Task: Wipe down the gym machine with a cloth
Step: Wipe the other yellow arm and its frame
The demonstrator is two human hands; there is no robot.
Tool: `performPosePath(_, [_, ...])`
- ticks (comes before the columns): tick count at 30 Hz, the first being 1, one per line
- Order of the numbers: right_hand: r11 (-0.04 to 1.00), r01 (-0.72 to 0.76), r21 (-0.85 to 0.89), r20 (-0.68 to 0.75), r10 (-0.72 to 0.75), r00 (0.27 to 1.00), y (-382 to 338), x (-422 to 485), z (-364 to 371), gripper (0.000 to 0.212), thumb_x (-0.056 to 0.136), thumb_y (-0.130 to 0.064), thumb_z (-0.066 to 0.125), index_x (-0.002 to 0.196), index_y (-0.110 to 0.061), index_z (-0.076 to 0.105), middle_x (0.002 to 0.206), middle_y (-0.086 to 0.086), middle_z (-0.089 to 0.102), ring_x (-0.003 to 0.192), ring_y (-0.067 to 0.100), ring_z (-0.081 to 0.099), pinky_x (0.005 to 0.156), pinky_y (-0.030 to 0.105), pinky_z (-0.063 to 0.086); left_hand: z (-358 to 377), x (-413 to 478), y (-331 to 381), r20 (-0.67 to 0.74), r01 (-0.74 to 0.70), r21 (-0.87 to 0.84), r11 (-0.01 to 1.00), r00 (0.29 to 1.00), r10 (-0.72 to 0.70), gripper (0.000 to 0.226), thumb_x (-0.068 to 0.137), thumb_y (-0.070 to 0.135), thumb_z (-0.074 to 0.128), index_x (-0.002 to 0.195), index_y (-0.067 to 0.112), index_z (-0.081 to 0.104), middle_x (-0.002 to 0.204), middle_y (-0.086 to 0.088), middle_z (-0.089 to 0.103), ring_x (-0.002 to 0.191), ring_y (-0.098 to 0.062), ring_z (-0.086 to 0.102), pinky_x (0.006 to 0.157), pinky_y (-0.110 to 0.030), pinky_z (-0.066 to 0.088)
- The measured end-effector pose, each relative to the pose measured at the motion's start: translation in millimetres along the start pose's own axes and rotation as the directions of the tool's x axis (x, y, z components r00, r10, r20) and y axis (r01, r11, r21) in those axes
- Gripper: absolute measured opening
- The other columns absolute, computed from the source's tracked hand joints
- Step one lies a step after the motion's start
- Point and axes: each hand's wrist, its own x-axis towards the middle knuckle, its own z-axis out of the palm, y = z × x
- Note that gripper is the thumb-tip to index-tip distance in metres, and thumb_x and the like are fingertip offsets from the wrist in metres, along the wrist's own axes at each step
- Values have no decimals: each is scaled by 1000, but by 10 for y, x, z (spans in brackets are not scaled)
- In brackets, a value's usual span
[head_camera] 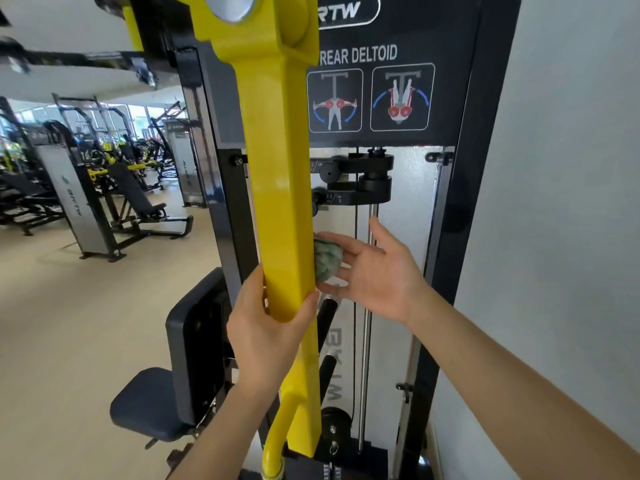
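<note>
A: Biggest first?
B: black rear deltoid machine (391, 53); yellow lever arm (277, 168) hangs upright in front.
A: Hands?
B: left hand (266, 334) wraps the arm's lower part; right hand (377, 271) spread, near-straight fingers pressing balled green cloth (327, 259) against the arm's right face.

The yellow arm (277, 168) runs off the top edge. It covers the left side of the green cloth (329, 260) and the fingertips of the left hand (266, 334). The logo (346, 10) is cropped, and the distant machines (104, 157) are blurred.
</note>
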Motion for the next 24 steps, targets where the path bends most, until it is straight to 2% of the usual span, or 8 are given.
performPosePath(3, [994,-83,-71,-15,82,996,157,-13,-65,77,97,-67,34,146,-10,51,153,21,44,144,37,39,119,60,28,-3,12,1,7,0,5,1000,1000,0,77,74,71,71,133,25,55,117,10,65,103,-10,63,82,-39,60])
performPosePath(7, [958,-154,-240,-32,150,988,43,-7,-76,80,97,-68,32,142,-6,54,147,23,49,131,36,50,116,59,33,-9,30,11,21,0,20,1000,1000,0,78,69,69,71,133,26,55,115,10,66,102,-10,63,82,-37,60])
performPosePath(9, [972,-92,-216,-5,93,996,-177,21,5,82,97,-70,30,143,-6,54,142,20,54,131,36,51,116,59,34,-32,63,21,46,-7,34,999,999,6,82,65,73,69,131,26,55,112,9,66,99,-11,64,81,-35,59])
performPosePath(11, [993,-7,-119,10,9,1000,-390,55,118,82,97,-71,31,145,-9,51,147,16,51,136,35,47,117,59,29,-74,129,52,90,-24,90,996,996,16,84,63,76,68,129,28,52,109,11,65,96,-11,64,78,-33,58])
performPosePath(14, [999,47,-26,23,-47,999,-502,90,243,79,97,-71,31,148,-13,49,149,13,50,136,31,48,116,57,33,-128,251,153,124,-52,171,984,992,31,85,67,73,76,134,33,43,113,15,61,100,-11,62,80,-34,56])
performPosePath(17, [988,-28,-151,-1,28,1000,-418,113,213,79,97,-71,28,147,-12,51,141,13,56,128,29,54,113,55,38,-188,385,369,82,-117,132,984,991,107,93,66,74,74,142,35,38,124,16,58,106,-9,59,84,-34,54])
performPosePath(21, [893,-147,-425,-56,136,989,-521,137,167,84,97,-70,29,136,-3,60,127,20,64,121,37,58,116,60,32,-203,646,646,29,-186,97,978,982,184,95,68,73,73,144,34,32,132,13,54,112,-12,58,87,-38,53])
performPosePath(24, [900,-72,-429,-7,76,997,-777,151,337,84,97,-71,27,132,-4,64,131,19,63,124,38,55,116,59,33,-200,764,682,19,-211,116,971,978,210,85,72,74,63,141,30,37,124,9,58,105,-15,61,82,-44,57])
